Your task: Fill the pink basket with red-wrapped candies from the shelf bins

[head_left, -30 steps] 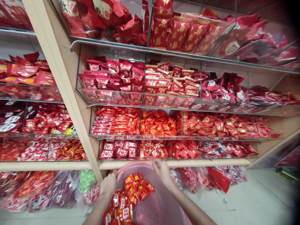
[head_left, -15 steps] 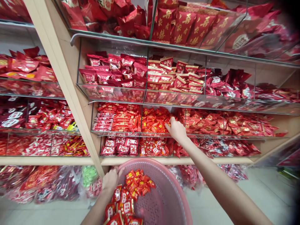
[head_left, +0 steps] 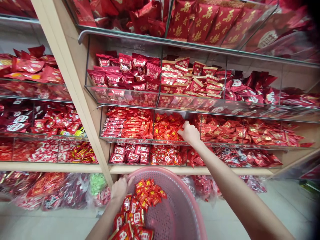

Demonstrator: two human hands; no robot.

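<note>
My left hand [head_left: 120, 188] grips the left rim of a pink plastic basket [head_left: 183, 196] with small holes in its wall. Inside the basket are a heap of small red-and-yellow wrapped candies [head_left: 150, 192] and several larger red packets [head_left: 132, 218] with white labels. My right hand [head_left: 190, 133] reaches over the clear front of a shelf bin, at the right side of matching red-and-yellow candies [head_left: 167, 128]. Its fingers are curled in, and whatever they may hold is hidden.
Clear-fronted shelves hold red packets [head_left: 125, 70], gold-edged packets [head_left: 192, 80] and stick-shaped packets [head_left: 132, 125]. A wooden upright [head_left: 67, 80] divides the shelving on the left. Below, plastic bags of sweets [head_left: 50, 188] lie on the tiled floor [head_left: 287, 206].
The whole view has shifted slightly, with the shelves moving a little to the right. My right hand stays at the same bin and my left hand stays on the basket rim.
</note>
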